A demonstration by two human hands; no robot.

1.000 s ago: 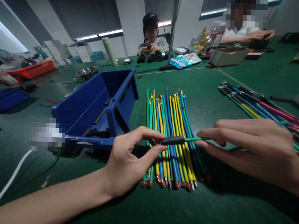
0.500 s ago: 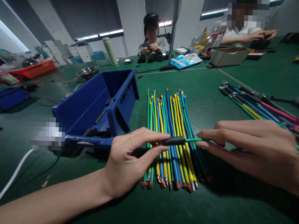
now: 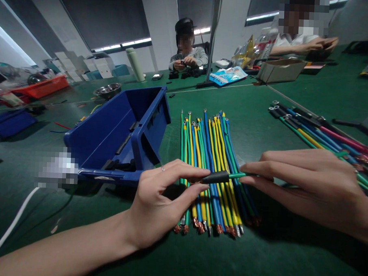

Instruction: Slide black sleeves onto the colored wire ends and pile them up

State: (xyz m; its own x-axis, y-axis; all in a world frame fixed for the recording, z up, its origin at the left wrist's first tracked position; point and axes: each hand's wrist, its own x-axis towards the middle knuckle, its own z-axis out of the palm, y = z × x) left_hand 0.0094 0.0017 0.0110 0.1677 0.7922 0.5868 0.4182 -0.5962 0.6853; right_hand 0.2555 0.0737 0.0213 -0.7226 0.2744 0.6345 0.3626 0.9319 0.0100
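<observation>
**Sleeve and wire held above the wire row on a green bench**

Left hand (image 3: 157,202) pinches the left end of a black sleeve (image 3: 215,178) between thumb and forefinger; the other fingers are curled underneath. Right hand (image 3: 306,188) pinches a green wire (image 3: 237,175) between thumb and extended fingers, just to the right of the sleeve. The wire enters the right end of the sleeve. Whether it runs right through the sleeve cannot be told. Both parts lie crosswise, just above a row of wires (image 3: 210,155).

The row lies flat on the green table surface (image 3: 264,117). It consists of green, yellow and blue wires laid side by side, pointing away from the person. Bare copper ends face the person.

A blue plastic bin (image 3: 120,131) stands tilted just left of the row, with its open side up and small black parts in its near corner. A second group of wires (image 3: 312,131), with ring terminals on their far ends, lies to the right, behind the right hand. A white cable (image 3: 9,228) crosses the near left corner of the table.

Farther back on the table:
- a steel bowl (image 3: 107,88) behind the bin;
- an orange tray (image 3: 40,86) at far left;
- a pale green bottle (image 3: 135,62), upright;
- a cardboard box (image 3: 280,69) and a blue printed packet (image 3: 228,74).

An upright post (image 3: 213,37) rises from the table centre. Two other people sit at the far side: one (image 3: 187,56) behind the post, handling a small dark item, and one (image 3: 298,39) at far right. Dark roller blinds cover the windows behind them.
</observation>
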